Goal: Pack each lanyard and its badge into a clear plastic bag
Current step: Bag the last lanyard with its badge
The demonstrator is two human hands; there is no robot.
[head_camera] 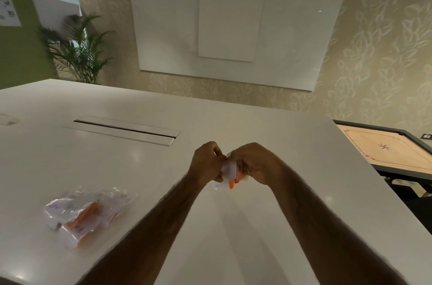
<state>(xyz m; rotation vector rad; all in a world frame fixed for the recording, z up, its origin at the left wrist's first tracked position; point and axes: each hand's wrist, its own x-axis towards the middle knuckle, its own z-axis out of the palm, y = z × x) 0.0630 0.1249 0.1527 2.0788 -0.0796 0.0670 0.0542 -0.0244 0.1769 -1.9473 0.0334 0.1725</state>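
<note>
The clear bag [230,168] I pinch between my left hand [205,163] and right hand [254,163] is thin see-through plastic, creased and faintly shiny. The orange lanyard [232,183] shows through it, its weave too blurred to tell. The packed bags [86,212] are the same crinkly, glinting film. The table [70,156] is smooth, white and glossy, and its cable flap [124,130] looks matt. The carrom board [383,147] is pale smooth wood in a dark frame. The whiteboard [168,34] is glossy.
</note>
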